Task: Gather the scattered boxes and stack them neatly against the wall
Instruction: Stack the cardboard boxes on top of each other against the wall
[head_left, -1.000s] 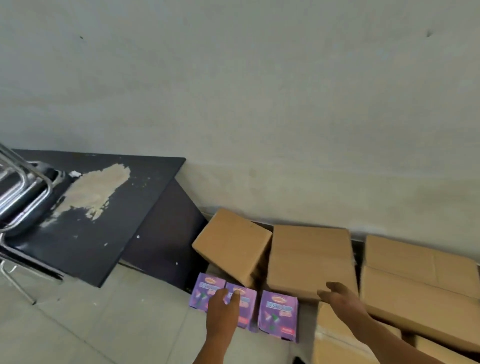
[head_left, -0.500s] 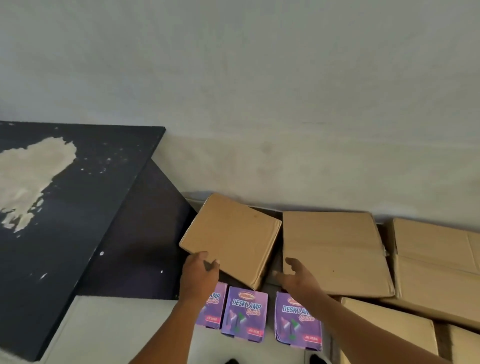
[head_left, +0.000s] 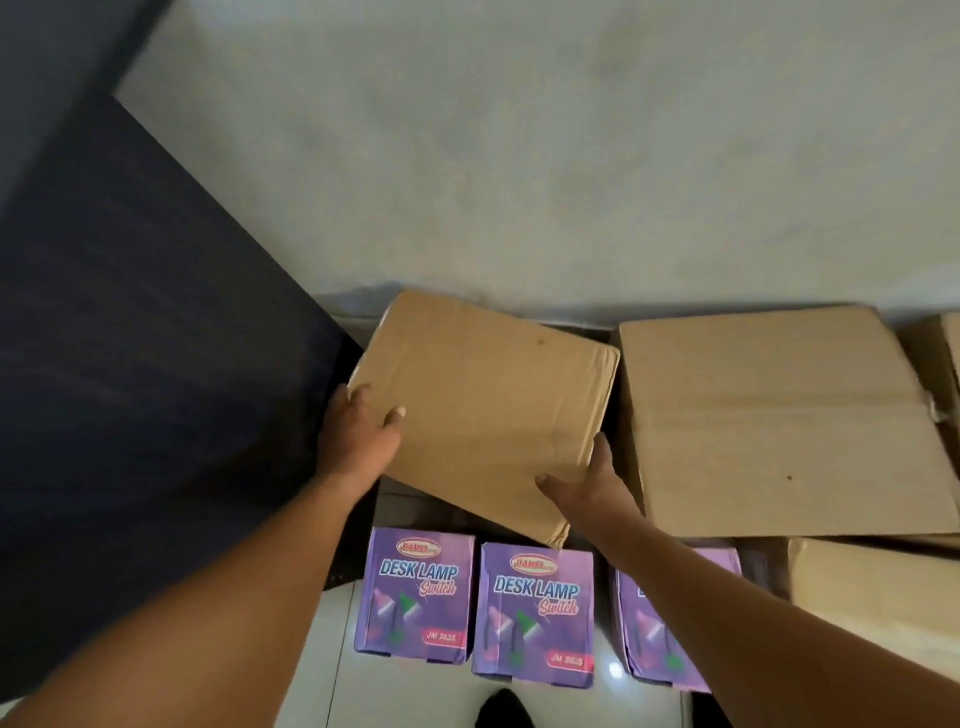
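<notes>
A skewed brown cardboard box (head_left: 493, 400) sits by the wall (head_left: 519, 156), turned at an angle. My left hand (head_left: 358, 441) grips its left corner, thumb on top. My right hand (head_left: 587, 483) holds its near right edge. A larger brown box (head_left: 779, 421) lies flat to its right against the wall. Three purple "DESK LAMP Switch" boxes stand in a row on the floor below: the left one (head_left: 415, 597), the middle one (head_left: 535, 613) and the right one (head_left: 649, 634), partly hidden by my right forearm.
A dark board (head_left: 130, 364) leans at the left, close to the skewed box. More brown boxes lie at the right edge (head_left: 878, 597). White tiled floor (head_left: 405, 691) shows below the purple boxes, with a dark shoe tip (head_left: 501, 712) at the bottom.
I have leaned in closer and lower. Both hands moved from near the purple boxes up onto the skewed brown box and took hold of its left corner and near right edge.
</notes>
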